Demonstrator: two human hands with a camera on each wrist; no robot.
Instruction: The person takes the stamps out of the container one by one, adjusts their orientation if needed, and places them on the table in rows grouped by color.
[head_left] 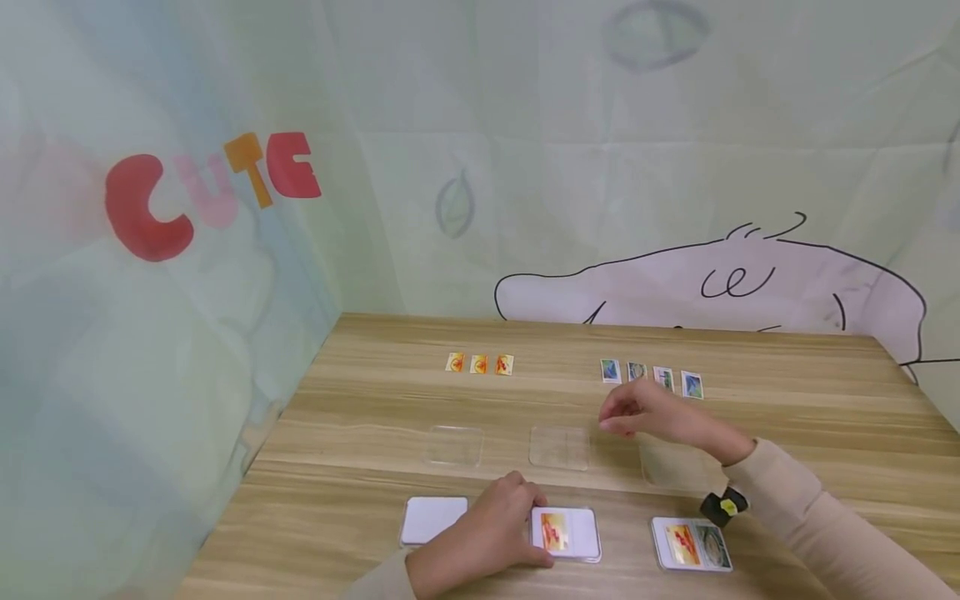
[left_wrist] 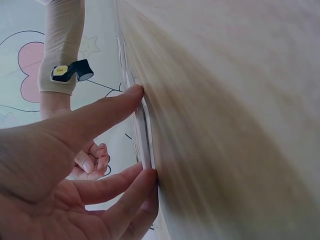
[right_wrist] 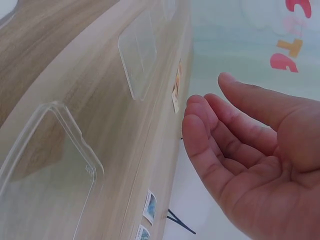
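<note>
My left hand [head_left: 487, 533] holds the middle white card [head_left: 583, 533] in its clear case by the edges, thumb at the near side and fingers at the far side. One orange stamp [head_left: 555, 532] lies on that card's left half. My right hand [head_left: 660, 414] is raised over the table near the row of blue and green stamps [head_left: 692, 385], fingers loosely curled, nothing between thumb and fingertips [right_wrist: 196, 132]. Below it lie a clear plastic cover [head_left: 558, 448] and another clear cover [head_left: 671, 468], partly hidden by the right arm.
A blank white card [head_left: 433, 517] lies at the left, partly behind the left hand. The right card [head_left: 690, 544] bears an orange and a grey-green stamp. Three orange stamps [head_left: 480, 364] lie at the back. A third clear cover [head_left: 454, 446] is at the left.
</note>
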